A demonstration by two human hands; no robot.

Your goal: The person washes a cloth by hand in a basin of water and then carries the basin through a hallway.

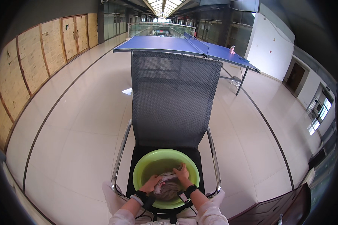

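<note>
A lime-green plastic basin (pixel 146 160) rests on the black seat of an armchair right in front of me. Inside it lies a wet-looking, greyish-brown cloth (pixel 167 189), bunched up, with a paler striped fold raised across the top. My left hand (pixel 153 183) grips that fold on its left side. Farther up and to the right, my right hand (pixel 182 172) pinches the other end of the fold between thumb and fingers. Both wrists wear dark straps with small devices. How deep any water is in the basin, I cannot tell.
The mesh chair back (pixel 174 98) rises beyond the basin, with chrome armrests (pixel 214 157) on both sides. Behind it stands a blue table-tennis table (pixel 157 43) carrying a net and a pink bottle (pixel 232 50). A dark reddish-brown panel (pixel 273 209) lies at the lower right.
</note>
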